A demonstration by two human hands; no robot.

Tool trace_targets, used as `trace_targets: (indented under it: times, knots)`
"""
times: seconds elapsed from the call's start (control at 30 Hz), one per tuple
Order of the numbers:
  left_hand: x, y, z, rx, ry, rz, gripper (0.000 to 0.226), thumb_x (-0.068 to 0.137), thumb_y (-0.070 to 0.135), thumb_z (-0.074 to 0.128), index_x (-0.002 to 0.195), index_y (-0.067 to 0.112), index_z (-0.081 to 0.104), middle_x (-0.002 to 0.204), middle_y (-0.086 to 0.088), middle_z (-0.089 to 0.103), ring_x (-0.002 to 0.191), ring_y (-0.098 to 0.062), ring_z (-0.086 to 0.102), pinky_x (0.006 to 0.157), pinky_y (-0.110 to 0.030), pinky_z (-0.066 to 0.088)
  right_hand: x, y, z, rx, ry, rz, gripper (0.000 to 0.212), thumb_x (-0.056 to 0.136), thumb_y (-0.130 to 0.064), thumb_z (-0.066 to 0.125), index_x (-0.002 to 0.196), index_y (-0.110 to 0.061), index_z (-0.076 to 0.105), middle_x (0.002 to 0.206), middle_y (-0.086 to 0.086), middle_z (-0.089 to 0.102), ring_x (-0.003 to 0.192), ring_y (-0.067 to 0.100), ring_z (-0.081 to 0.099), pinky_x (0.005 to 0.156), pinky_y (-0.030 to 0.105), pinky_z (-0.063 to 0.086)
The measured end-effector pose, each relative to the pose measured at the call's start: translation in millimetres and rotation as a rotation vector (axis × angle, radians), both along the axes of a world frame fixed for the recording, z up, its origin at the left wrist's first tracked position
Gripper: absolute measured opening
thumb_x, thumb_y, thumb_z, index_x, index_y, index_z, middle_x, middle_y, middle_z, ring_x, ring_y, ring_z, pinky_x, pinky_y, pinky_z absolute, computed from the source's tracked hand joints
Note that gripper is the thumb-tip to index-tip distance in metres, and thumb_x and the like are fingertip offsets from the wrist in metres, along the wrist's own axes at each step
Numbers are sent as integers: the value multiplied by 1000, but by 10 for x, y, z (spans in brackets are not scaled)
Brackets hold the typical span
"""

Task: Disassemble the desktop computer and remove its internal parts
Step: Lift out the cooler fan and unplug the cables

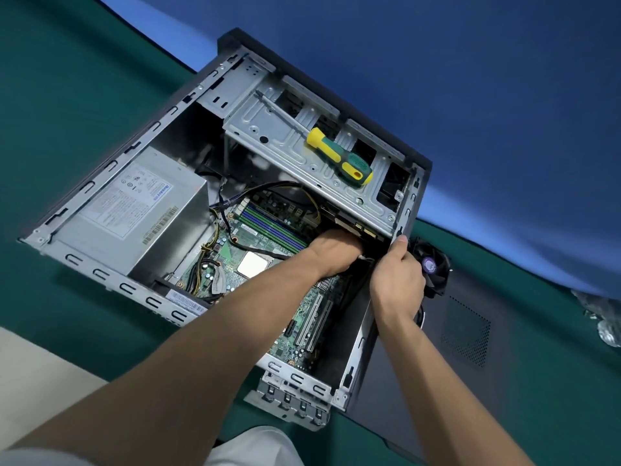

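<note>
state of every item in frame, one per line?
computer case: side open, lying flat
side panel: off, beside case
screwdriver: idle on drive cage
power supply: still mounted
fan: out of case
left hand: reaching under drive cage, fingers hidden
right hand: gripping case edge

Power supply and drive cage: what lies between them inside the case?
Head view: black cables and the motherboard's memory slots lie between the power supply and the drive cage.

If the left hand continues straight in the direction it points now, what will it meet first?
The left hand points under the drive cage, toward the case's front end. Probably it meets first the dark part with gold connectors just beyond its knuckles, though depth there is unclear and its fingers are hidden.
</note>
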State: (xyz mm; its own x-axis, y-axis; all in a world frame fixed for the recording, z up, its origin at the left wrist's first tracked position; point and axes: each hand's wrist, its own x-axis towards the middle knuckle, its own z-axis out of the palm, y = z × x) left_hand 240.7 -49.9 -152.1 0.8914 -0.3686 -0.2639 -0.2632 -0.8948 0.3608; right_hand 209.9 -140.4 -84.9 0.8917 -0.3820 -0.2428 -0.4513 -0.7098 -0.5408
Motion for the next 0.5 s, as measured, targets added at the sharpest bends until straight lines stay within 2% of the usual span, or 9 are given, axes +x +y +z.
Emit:
trace_targets:
  times: [0.07, 0.17, 0.3, 0.4, 0.5]
  knots:
    - [-8, -19, -14, -30, 18, 19, 18, 82, -8, 45, 92, 0, 58, 89, -17, 60, 88, -33, 60, 67, -29, 35, -5, -13, -3, -3, 0, 4, 57, 101, -46, 20, 113, -10, 62, 110, 13, 63, 85, 24, 43, 76, 33, 30]
    - [-3, -31, -43, -122, 84, 111, 18, 82, -5, 44, 95, -1, 56, 96, -20, 62, 89, -36, 60, 66, -31, 37, -1, -17, -8, 5, -2, 2, 57, 101, -46, 20, 112, -9, 62, 109, 14, 63, 84, 24, 42, 75, 33, 30]
    - [-28, -57, -64, -136, 157, 224, 15, 83, -3, 46, 89, -3, 59, 95, -22, 64, 87, -37, 62, 68, -34, 44, 5, 2, -4, 6, 0, -7, 57, 101, -46, 20, 110, -10, 63, 104, 12, 63, 83, 25, 44, 74, 33, 32]
    - [-47, -9, -32, -207, 193, 346, 20, 89, 9, 47, 89, -4, 62, 94, -23, 65, 86, -36, 61, 71, -33, 44, -1, -8, -1, 13, 1, -11, 56, 101, -46, 20, 110, -10, 63, 97, 9, 61, 81, 24, 44, 72, 33, 32]
    - [-125, 81, 55, -307, 198, 452, 34, 93, 21, 48, 69, -1, 56, 80, -22, 63, 78, -36, 60, 61, -30, 37, -9, -10, 10, 17, 10, -17, 56, 101, -46, 20, 112, -10, 61, 89, 5, 54, 79, 23, 44, 71, 32, 31]
